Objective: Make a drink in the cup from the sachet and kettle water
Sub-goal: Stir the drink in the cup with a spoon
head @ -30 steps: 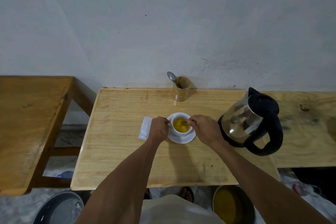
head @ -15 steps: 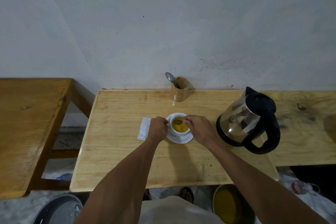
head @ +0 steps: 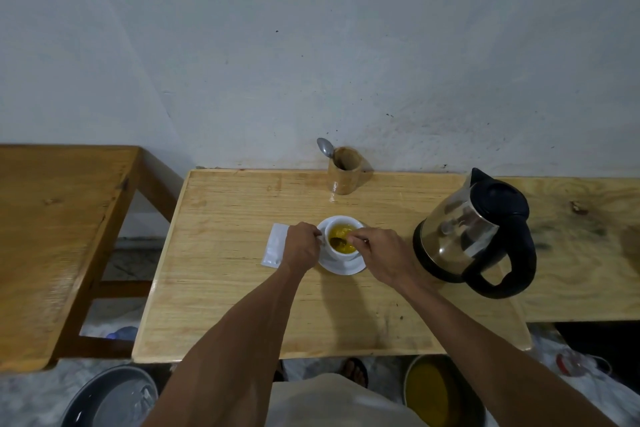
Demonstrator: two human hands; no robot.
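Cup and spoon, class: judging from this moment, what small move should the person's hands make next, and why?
Probably one more gentle circle of the spoon. The right hand pinches its handle with the bowl dipped in the yellow drink, the left hand steadies the cup on its saucer, and the kettle is set down, so only mixing seems left.

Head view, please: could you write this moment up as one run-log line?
step: stirring | right hand: holds spoon in cup | left hand: steadies cup | drink: yellow | sachet: flat, left of saucer | kettle: right
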